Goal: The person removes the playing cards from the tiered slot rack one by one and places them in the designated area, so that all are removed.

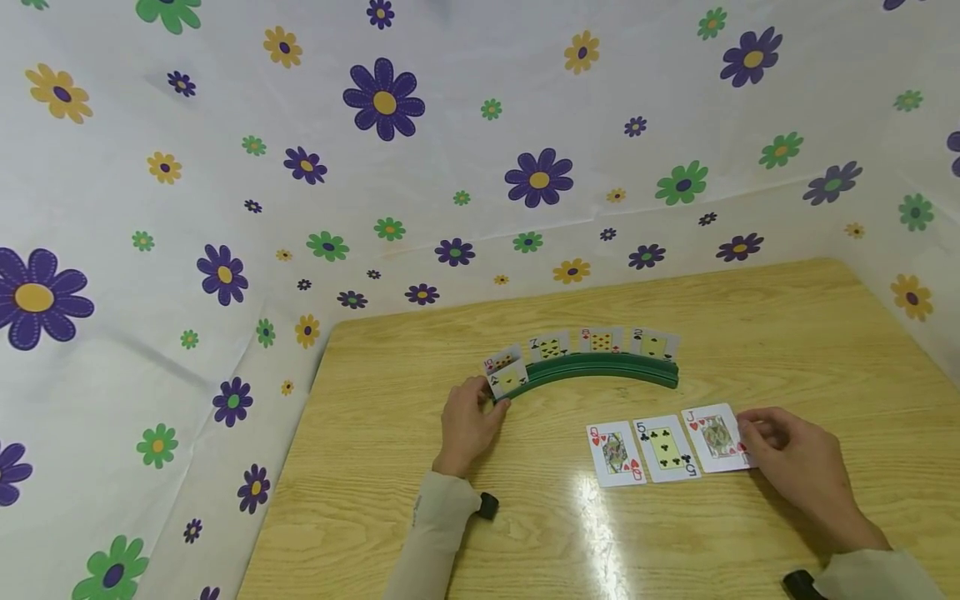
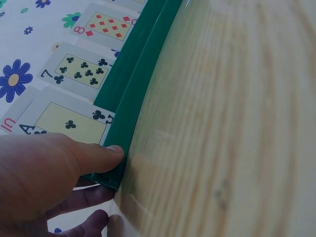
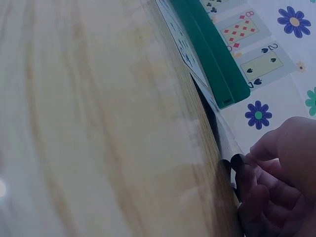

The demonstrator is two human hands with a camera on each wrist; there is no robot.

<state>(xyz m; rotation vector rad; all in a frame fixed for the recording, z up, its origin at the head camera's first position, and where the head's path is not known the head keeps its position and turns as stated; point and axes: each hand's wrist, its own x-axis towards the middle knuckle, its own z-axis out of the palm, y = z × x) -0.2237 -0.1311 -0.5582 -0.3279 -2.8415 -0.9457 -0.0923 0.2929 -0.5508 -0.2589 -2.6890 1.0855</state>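
My left hand [image 1: 467, 423] grips the left end of a curved green card holder [image 1: 600, 366]; in the left wrist view the thumb [image 2: 112, 154] presses its front face. An ace of clubs [image 1: 509, 380] stands in the front of the holder, partly covering a red ten [image 1: 501, 359]. Behind them to the right stand a seven of clubs [image 1: 550, 347], an eight of diamonds [image 1: 602, 340] and a two of spades [image 1: 654, 343]. My right hand [image 1: 806, 462] pinches the right edge of a jack of hearts [image 1: 715, 439]. In the right wrist view that card's edge looks slightly raised.
A queen of hearts [image 1: 616, 454] and a five of clubs [image 1: 666, 450] lie face up left of the jack, in front of the holder. The wooden table [image 1: 360, 500] meets flower-patterned cloth walls [image 1: 450, 167] at the back and sides.
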